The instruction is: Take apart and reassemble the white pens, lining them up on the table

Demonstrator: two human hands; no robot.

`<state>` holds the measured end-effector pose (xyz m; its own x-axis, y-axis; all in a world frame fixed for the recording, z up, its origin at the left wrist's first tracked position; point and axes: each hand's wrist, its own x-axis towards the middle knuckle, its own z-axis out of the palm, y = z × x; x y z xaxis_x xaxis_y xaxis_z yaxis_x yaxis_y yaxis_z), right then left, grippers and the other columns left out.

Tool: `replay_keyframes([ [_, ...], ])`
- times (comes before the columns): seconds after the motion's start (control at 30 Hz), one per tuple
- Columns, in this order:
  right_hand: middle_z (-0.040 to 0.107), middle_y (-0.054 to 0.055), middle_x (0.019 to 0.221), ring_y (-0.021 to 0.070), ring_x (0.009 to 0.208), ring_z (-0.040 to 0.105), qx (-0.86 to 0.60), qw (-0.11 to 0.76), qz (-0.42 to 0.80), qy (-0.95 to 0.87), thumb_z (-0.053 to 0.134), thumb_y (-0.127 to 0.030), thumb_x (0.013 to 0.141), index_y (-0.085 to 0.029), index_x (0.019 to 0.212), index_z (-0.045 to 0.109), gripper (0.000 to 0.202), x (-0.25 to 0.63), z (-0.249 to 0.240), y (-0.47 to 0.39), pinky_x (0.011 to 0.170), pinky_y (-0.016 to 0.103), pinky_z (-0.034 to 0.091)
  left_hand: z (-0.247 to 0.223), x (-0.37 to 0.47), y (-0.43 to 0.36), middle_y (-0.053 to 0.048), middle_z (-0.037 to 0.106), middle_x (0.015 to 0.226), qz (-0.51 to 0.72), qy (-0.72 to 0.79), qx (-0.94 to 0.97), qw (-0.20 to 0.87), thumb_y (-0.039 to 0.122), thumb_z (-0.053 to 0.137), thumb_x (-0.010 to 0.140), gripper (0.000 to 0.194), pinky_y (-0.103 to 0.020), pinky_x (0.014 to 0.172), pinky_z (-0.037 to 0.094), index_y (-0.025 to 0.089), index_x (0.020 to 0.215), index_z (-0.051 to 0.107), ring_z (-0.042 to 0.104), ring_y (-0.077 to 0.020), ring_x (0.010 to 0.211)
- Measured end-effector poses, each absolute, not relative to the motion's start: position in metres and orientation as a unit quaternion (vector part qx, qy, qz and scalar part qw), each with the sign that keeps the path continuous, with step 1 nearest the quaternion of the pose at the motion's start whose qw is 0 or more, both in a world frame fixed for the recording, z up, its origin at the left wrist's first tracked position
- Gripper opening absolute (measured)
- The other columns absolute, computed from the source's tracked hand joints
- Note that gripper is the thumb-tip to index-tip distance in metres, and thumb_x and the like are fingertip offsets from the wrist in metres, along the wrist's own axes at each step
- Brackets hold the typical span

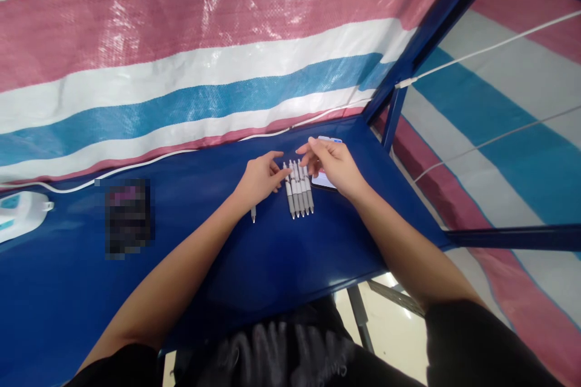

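Several white and grey pens (298, 190) lie side by side in a row on the blue table, grey grips and tips toward me. My left hand (263, 176) is at the row's upper left, fingers apart, thumb reaching to the pens' top ends. Another pen (253, 214) lies apart to the left, mostly covered by that hand. My right hand (329, 163) hovers at the upper right of the row with its fingers curled; whether anything is between the fingertips is hidden. Beneath it lies a phone (323, 180) with a lit screen, partly covered.
A pixelated dark object (129, 217) lies on the table (204, 290) at left, with a white and teal device (22, 213) beyond it. A white cable (172, 155) runs along the back edge by a striped tarp (204, 60). A blue frame post (394, 109) stands right.
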<state>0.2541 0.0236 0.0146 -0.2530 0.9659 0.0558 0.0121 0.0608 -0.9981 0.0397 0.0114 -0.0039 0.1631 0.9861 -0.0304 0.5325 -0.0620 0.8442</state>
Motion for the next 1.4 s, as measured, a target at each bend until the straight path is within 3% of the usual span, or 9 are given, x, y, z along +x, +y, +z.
replay_keyframes([
  [0.1,0.068,0.001,0.069,0.0122,0.054,0.053,-0.427,0.413,0.478,-0.647,0.062,-0.070,0.104,-0.020,0.084,0.072,0.054,0.253,0.017,0.016,0.054,0.028,0.041,0.006,0.012,0.017,-0.001,0.069,0.070,0.281,0.598,0.717,0.222,0.039,0.086,0.090,0.028,-0.033,0.073,0.056,0.022,0.107,0.072,0.073,-0.0266,0.072],
  [0.23,0.060,-0.001,0.063,0.0145,0.059,0.055,-0.411,0.294,0.406,-0.762,0.057,-0.051,0.111,-0.021,0.075,0.064,0.047,0.242,0.021,-0.005,0.061,0.030,0.037,0.006,-0.022,0.017,0.001,0.059,0.059,0.215,0.649,0.713,0.159,0.049,0.097,0.074,0.047,-0.031,0.061,0.049,0.026,0.091,0.059,0.069,-0.0293,0.061],
  [0.5,0.073,0.007,0.080,0.0230,0.076,0.066,-0.466,0.097,0.256,-0.841,0.059,-0.063,0.112,-0.021,0.089,0.062,0.047,0.221,0.023,-0.028,0.063,0.033,0.026,0.010,-0.013,0.015,0.005,0.067,0.062,0.297,0.550,0.612,0.484,0.037,0.087,0.083,0.040,-0.029,0.049,0.057,0.025,0.105,0.057,0.069,-0.0202,0.046],
  [0.67,0.067,-0.001,0.072,0.0198,0.071,0.064,-0.470,0.149,0.376,-0.784,0.060,-0.066,0.109,-0.023,0.094,0.059,0.046,0.224,0.025,-0.024,0.066,0.032,0.033,0.025,0.005,0.014,0.005,0.070,0.074,0.461,0.459,0.549,0.524,0.044,0.094,0.081,0.054,-0.028,0.059,0.065,0.024,0.110,0.053,0.074,-0.0160,0.059],
  [0.87,0.050,-0.003,0.066,0.0138,0.062,0.049,-0.406,0.241,0.522,-0.711,0.052,-0.063,0.110,-0.024,0.075,0.049,0.053,0.226,0.010,-0.012,0.060,0.028,0.035,0.026,0.012,0.009,-0.003,0.077,0.084,0.460,0.420,0.569,0.537,0.049,0.092,0.085,0.053,-0.032,0.070,0.069,0.021,0.120,0.066,0.081,-0.0211,0.077],
  [1.0,0.026,-0.012,0.057,0.0096,0.048,0.019,-0.294,0.182,0.731,-0.588,0.059,-0.081,0.100,-0.027,0.075,0.039,0.062,0.236,0.011,-0.004,0.045,0.025,0.017,0.023,0.012,0.007,-0.015,0.081,0.133,0.468,0.372,0.544,0.589,0.055,0.089,0.089,0.055,-0.042,0.102,0.067,0.022,0.130,0.073,0.079,-0.0305,0.126],
  [1.1,0.022,-0.013,0.056,0.0101,0.047,0.015,-0.277,0.138,0.763,-0.567,0.058,-0.082,0.100,-0.028,0.081,0.042,0.059,0.241,0.016,-0.002,0.042,0.024,0.015,0.016,0.018,0.005,-0.017,0.079,0.140,0.485,0.372,0.511,0.604,0.058,0.087,0.090,0.052,-0.044,0.108,0.064,0.023,0.126,0.073,0.076,-0.0316,0.133],
  [1.3,0.055,0.001,0.062,0.0183,0.055,0.050,-0.529,0.165,0.268,-0.788,0.056,-0.050,0.114,-0.022,0.097,0.062,0.033,0.236,0.018,-0.012,0.058,0.031,0.032,0.016,0.036,-0.004,-0.010,0.087,0.108,0.553,0.397,0.476,0.557,0.054,0.089,0.091,0.042,-0.036,0.092,0.070,0.020,0.107,0.071,0.085,-0.0262,0.106],
  [1.4,0.065,0.006,0.071,0.0216,0.060,0.057,-0.539,0.161,0.167,-0.810,0.052,-0.050,0.115,-0.021,0.107,0.065,0.033,0.239,0.023,-0.014,0.061,0.033,0.031,0.022,0.043,-0.006,-0.010,0.086,0.108,0.573,0.417,0.465,0.531,0.051,0.087,0.094,0.039,-0.036,0.090,0.071,0.019,0.110,0.071,0.086,-0.0263,0.105],
])
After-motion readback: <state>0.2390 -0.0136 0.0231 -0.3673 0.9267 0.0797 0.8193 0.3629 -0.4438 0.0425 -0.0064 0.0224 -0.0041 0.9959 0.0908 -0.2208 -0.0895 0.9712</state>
